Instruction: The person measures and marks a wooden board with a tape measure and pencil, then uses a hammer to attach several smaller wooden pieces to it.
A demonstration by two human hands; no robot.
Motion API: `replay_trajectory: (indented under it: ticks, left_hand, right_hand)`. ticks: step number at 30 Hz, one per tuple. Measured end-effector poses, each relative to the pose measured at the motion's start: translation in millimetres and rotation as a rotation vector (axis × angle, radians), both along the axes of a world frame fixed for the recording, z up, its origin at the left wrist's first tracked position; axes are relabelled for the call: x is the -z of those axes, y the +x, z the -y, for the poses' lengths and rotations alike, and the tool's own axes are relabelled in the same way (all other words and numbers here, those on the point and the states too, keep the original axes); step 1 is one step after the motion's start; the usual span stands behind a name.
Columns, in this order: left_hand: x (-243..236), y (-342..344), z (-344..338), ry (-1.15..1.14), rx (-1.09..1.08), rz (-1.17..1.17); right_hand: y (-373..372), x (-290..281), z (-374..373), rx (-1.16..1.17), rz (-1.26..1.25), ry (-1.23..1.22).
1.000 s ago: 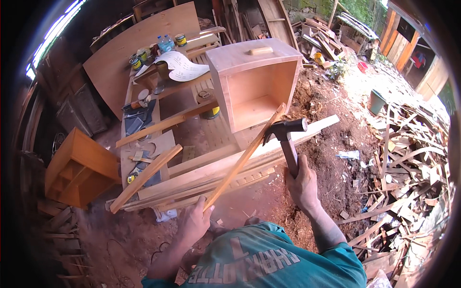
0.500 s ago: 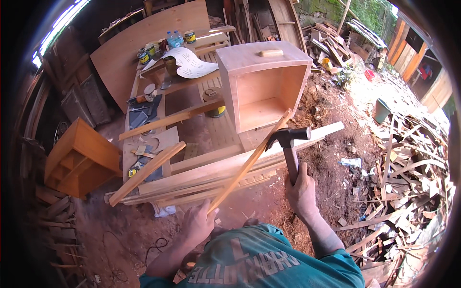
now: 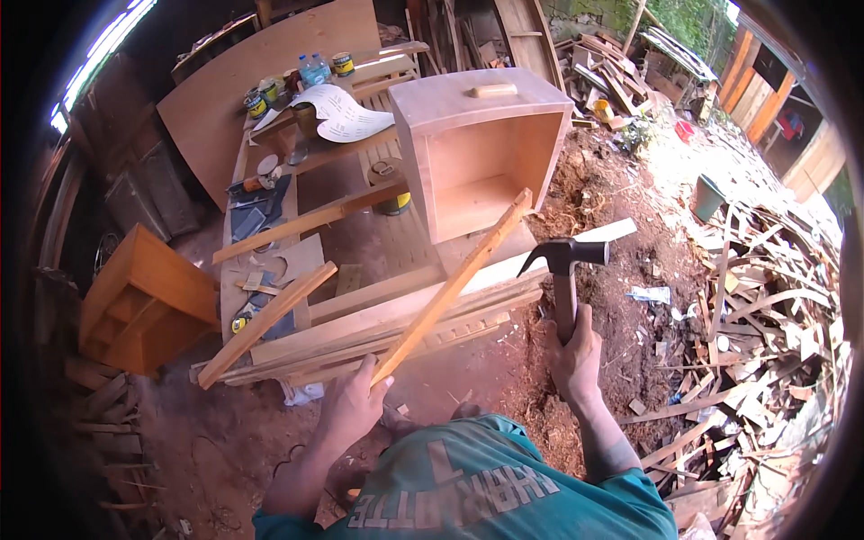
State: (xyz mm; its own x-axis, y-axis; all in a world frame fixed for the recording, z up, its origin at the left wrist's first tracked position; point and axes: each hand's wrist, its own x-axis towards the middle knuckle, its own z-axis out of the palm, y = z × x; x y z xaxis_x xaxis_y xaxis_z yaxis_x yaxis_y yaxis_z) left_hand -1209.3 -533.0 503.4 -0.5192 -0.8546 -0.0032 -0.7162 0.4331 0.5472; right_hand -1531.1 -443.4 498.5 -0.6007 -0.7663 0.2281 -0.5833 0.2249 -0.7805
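Observation:
My left hand (image 3: 355, 405) is closed round the near end of a long, narrow wooden strip (image 3: 453, 286). The strip slants up and away to the right, its far end in front of a box-shaped wooden piece with an open front (image 3: 486, 162). My right hand (image 3: 576, 360) grips the handle of a claw hammer (image 3: 564, 261), held upright with the dark head on top and the claw pointing left. Hammer and strip are apart. Below the strip, several pale planks (image 3: 360, 335) lie along the near side of the slatted workbench (image 3: 396, 245).
An orange-brown wooden cabinet (image 3: 148, 301) leans at the left. Paint cans (image 3: 343, 64), water bottles (image 3: 315, 70) and a paper sheet (image 3: 346, 115) sit at the bench's far end. Wood offcuts (image 3: 765, 342) are heaped at the right, with a green bucket (image 3: 708, 197) behind them.
The hammer has moved slightly right and away from the strip, which it overlapped before. My left hand has shifted a little left and up with the strip, whose broader face now shows.

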Motion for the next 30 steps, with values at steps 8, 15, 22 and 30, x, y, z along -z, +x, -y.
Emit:
replay_trajectory:
  ticks: [8,15,22,30]
  left_hand:
    - [-5,-23,-8,0.118,0.065,0.026]
    - [-12,-18,-9,0.154,0.103,-0.052]
    - [-8,-16,-11,0.316,0.027,-0.079]
    - [7,-25,-18,0.196,-0.009,0.029]
  right_hand:
    - [-15,-4,3,-0.029,-0.186,0.095]
    - [-24,-30,7,-0.120,-0.353,0.154]
    - [-27,-4,3,-0.208,-0.398,0.234]
    - [-24,12,12,-0.181,-0.075,0.190]
